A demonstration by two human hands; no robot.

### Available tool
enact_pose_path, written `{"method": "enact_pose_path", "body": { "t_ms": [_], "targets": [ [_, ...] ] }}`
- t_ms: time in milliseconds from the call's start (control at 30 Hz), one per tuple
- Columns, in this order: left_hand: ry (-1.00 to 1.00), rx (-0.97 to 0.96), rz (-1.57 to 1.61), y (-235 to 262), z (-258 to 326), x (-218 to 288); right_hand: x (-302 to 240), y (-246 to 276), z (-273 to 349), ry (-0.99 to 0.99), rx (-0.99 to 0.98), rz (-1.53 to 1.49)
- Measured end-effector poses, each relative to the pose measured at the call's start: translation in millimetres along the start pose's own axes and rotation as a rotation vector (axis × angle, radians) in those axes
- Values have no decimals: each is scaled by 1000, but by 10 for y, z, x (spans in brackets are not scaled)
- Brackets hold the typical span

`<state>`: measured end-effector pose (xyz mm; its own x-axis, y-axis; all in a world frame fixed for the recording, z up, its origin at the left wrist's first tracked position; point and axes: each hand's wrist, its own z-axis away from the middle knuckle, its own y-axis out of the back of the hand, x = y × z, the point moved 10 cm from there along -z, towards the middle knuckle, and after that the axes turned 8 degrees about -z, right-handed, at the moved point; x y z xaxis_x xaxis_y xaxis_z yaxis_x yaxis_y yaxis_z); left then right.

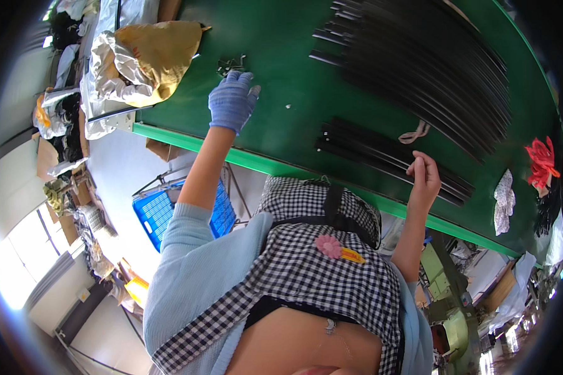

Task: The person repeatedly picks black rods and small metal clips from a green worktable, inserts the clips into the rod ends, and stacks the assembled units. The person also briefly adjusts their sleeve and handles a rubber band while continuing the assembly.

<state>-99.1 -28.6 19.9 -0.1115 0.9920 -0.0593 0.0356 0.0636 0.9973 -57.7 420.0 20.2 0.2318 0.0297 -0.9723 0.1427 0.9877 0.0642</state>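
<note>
Green-topped desk (275, 94) with a lighter green edge, slanting from eleven toward four o'clock. Pale grey floor (122, 169) beneath, at nine o'clock. Blue plastic crate (159, 215) on that floor, beside a thin metal frame. Bright window (25, 250) at eight o'clock, washing out the lower left. Cluttered bags and cardboard boxes (62, 150) along the left wall. Green machinery (453, 312) at five o'clock.

The left hand (233, 100), in a blue glove, stretches far forward on a straight arm, fingers loosely curled. The bare right hand (425, 178) is raised nearer the chest, fingers pinched.
</note>
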Motion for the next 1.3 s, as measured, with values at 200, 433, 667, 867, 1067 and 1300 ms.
{"method": "enact_pose_path", "body": {
  "t_ms": [200, 433, 667, 867, 1067, 1300],
  "targets": [
    [18, -161, -32, -521, -162, -165, 368, -450, 336, -264, 26, -95],
    [-292, -44, 989, 523, 20, 1050, 265, -1463, 345, -431, -273, -100],
    [-399, 190, 879, 904, 366, 1477, 350, -1810, 440, -697, -269, -671],
    [-98, -99, 1240, 419, 516, 1236, 340, -1898, 204, -513, -417, -363],
    [333, 90, 857, -158, -2, 535, -41, -2028, 125, 64, -539, 97],
    [577, 316, 630, -233, -815, 199, -495, -2465, 1058, -44, -1098, -85]
  ]
}}
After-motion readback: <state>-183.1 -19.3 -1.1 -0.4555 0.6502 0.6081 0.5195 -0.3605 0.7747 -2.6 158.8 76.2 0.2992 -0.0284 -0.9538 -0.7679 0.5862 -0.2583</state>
